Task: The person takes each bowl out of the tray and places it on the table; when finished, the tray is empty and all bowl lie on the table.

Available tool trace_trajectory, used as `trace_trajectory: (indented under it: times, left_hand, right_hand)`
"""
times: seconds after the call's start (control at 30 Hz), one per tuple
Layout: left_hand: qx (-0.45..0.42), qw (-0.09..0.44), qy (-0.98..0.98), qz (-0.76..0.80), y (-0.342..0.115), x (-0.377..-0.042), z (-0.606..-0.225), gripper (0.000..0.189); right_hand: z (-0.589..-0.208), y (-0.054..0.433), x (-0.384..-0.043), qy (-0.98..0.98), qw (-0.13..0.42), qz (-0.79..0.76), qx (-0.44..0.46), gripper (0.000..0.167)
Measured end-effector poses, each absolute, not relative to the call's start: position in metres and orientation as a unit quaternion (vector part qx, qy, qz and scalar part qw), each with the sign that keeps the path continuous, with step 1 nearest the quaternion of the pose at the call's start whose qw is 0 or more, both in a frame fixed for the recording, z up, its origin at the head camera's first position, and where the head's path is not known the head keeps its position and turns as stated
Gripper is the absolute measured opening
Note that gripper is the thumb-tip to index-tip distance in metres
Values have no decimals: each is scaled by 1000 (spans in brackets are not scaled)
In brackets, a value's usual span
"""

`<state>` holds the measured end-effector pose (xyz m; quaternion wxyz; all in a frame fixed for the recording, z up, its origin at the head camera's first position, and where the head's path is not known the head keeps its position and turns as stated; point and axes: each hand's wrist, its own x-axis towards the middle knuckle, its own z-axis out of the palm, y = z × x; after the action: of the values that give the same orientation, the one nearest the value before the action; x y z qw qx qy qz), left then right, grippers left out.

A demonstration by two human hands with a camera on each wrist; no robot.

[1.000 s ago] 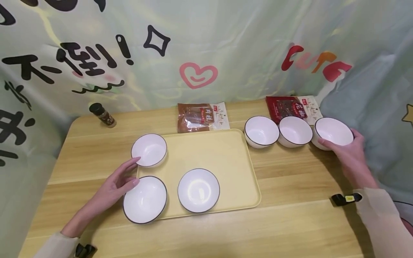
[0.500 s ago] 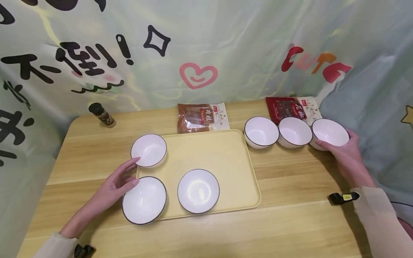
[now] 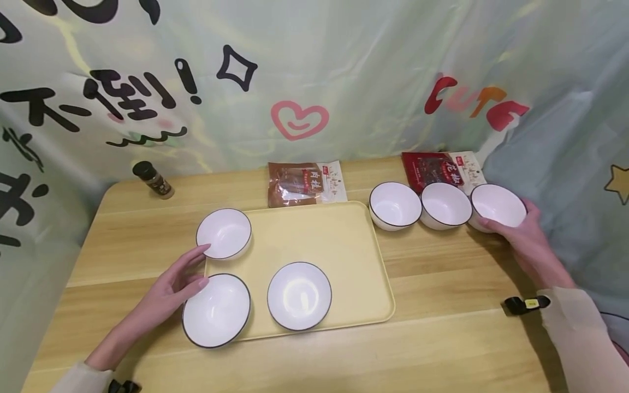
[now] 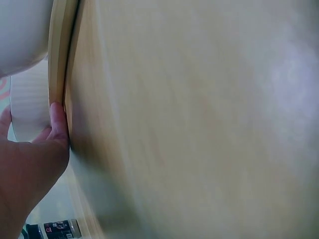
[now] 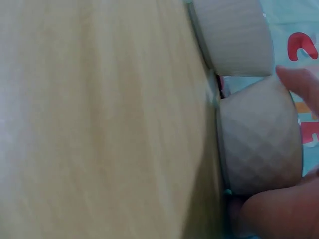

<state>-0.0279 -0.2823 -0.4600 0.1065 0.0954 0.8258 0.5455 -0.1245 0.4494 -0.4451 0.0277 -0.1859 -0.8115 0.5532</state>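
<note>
White bowl (image 3: 498, 204), at the outer end of a row of 3, stands between 2 and 3 o'clock of the tray (image 3: 354, 251). It is pinched between the thumb and fingers of the right hand (image 3: 529, 240), probably so that it is lined up with the middle bowl (image 3: 446, 205) and the inner bowl (image 3: 395, 205). The left hand (image 3: 169, 289) is spread between the upper bowl (image 3: 224, 233), at 10 o'clock, and the lower bowl (image 3: 217, 310), at 8 o'clock; whether they are steadied by it cannot be told. The brown packet (image 3: 307, 184), at 12 o'clock, is placed at the rear, perhaps so that working space is left.
</note>
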Motion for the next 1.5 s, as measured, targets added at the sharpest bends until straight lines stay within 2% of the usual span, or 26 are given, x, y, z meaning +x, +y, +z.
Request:
trace_trajectory:
  times: [0.13, 0.4, 0.63, 0.8, 1.07, 1.5]
  left_hand:
    - [100, 105, 823, 550, -283, -25, -461, 68]
    - [99, 104, 823, 550, -284, -24, -461, 68]
    - [92, 111, 828, 542, -283, -24, -458, 69]
    - [90, 116, 825, 545, -283, -25, -458, 69]
    - [84, 125, 827, 542, -284, -26, -459, 68]
    - [93, 118, 827, 542, -284, -31, -460, 69]
  right_hand:
    - [-440, 447, -122, -796, 46, 573, -190, 104]
    - [-419, 431, -124, -709, 140, 665, -188, 92]
    - [-403, 415, -125, -643, 219, 716, -165, 74]
    - [-397, 401, -126, -614, 240, 739, -138, 67]
    - [-391, 376, -130, -632, 207, 743, -80, 61]
    - [-388, 324, -131, -675, 123, 725, 62, 68]
